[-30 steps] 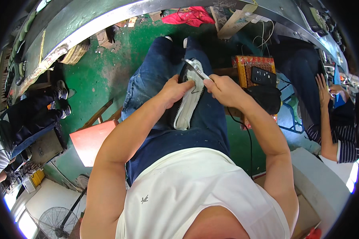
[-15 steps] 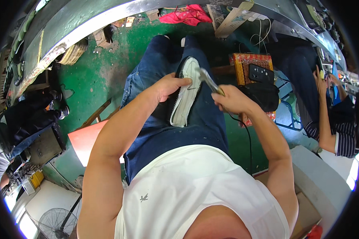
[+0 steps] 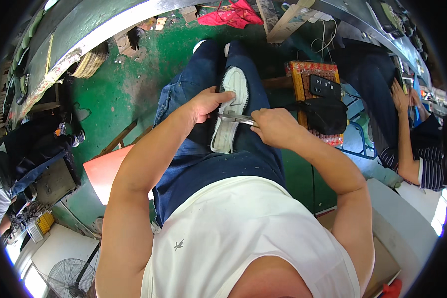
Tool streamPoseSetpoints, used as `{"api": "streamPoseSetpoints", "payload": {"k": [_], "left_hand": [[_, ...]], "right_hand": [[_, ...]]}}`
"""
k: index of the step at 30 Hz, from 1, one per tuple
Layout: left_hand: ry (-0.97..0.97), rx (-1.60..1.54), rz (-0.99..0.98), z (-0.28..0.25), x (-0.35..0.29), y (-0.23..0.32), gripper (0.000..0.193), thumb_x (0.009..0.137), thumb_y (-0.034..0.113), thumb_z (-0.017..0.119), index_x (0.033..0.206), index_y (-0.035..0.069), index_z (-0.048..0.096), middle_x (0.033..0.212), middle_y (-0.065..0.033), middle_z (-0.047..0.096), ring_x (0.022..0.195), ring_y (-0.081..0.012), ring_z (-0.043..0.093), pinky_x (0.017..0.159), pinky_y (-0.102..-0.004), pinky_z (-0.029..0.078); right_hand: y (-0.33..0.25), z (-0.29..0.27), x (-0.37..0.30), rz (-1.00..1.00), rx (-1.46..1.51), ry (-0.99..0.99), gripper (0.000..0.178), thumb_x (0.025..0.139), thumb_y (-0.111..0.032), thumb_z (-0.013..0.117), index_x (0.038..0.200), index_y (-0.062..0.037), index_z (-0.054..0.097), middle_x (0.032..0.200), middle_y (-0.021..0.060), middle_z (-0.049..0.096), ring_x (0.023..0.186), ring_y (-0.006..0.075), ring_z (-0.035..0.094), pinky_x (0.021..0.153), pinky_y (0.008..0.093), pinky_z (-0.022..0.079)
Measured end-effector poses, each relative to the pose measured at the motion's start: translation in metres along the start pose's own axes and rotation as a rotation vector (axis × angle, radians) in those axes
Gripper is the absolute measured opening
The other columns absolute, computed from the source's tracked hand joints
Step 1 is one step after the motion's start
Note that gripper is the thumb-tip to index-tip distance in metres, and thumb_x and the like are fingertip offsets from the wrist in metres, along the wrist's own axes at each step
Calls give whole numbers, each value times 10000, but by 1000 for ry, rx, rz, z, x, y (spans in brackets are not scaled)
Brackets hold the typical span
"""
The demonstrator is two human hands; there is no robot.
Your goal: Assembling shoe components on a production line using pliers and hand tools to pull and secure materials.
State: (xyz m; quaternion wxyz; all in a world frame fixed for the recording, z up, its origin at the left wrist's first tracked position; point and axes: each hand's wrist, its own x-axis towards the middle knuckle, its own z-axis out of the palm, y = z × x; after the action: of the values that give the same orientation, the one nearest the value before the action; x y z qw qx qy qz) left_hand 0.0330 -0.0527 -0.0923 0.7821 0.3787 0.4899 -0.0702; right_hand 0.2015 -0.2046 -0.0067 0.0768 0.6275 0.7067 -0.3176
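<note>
The table's [image 3: 129, 24] curved edge spans the far side, with a red cloth [image 3: 231, 15] on the green floor [image 3: 109, 104] by that edge and a wicker basket [image 3: 90, 63] further left. To the person's right is a beaded mat [image 3: 313, 69]; a black phone [image 3: 325, 86] lies near its right edge, and a black bag [image 3: 325, 115] covers part of its nearer half, just beyond the right hand [image 3: 275, 127]. A co-worker's striped sleeve [image 3: 430, 174] shows at the far right. A pink board [image 3: 109, 171] sits beside the left forearm, and a fan [image 3: 70, 278] stands behind it. The shoe [image 3: 230, 107] rests bottom up on the jeans [image 3: 256, 161] of the lap, its length running from near the waist toward the feet. The left hand [image 3: 203, 105] grips its left edge, thumb pressed on the pale bottom and the other fingers mostly hidden. The right fingers are wrapped around the handle of metal pincers [image 3: 238, 118], well to the right of the shoe. The pincers' head crosses the shoe just below the left thumb, hiding a strip of the bottom; whether it bites the left edge, I cannot tell.
</note>
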Motion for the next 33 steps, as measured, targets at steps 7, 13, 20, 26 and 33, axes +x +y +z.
{"api": "streamPoseSetpoints", "payload": {"k": [7,13,20,26,33], "left_hand": [[-64,93,186,8,1,-13,710,885,244,775,1432,-24,411,1340,-147,591,1213,-229,572,1050,-360,454],[-152,89,372,8,-21,-37,917,901,205,758,1587,36,173,1422,-129,527,1305,-210,504,1134,-346,362],[156,141,513,24,1,-60,877,854,219,749,1549,21,252,1389,-203,543,1290,-271,535,1085,-380,424],[174,515,605,13,-23,-85,943,907,297,699,1602,49,112,1590,-251,268,1498,-336,245,1201,-408,255],[113,463,503,14,-34,-103,985,970,140,626,1615,134,-118,1654,-181,172,1509,-254,222,1216,-334,194]], "right_hand": [[2,52,-35,139,395,-10,259,952,-268,625,980,-11,639,919,222,697,880,428,671,784,512,522],[4,58,-35,205,437,-40,272,962,-252,612,995,17,622,932,256,687,904,442,667,815,522,523],[-11,61,-55,134,141,138,211,951,-181,615,987,26,588,928,238,685,860,417,678,767,492,542],[53,68,-30,234,1147,-542,239,968,-276,654,883,-53,652,758,-1,658,649,62,612,535,241,452],[45,35,-44,257,1012,-427,287,996,-299,603,969,-15,637,807,53,675,693,130,657,584,325,516]]}}
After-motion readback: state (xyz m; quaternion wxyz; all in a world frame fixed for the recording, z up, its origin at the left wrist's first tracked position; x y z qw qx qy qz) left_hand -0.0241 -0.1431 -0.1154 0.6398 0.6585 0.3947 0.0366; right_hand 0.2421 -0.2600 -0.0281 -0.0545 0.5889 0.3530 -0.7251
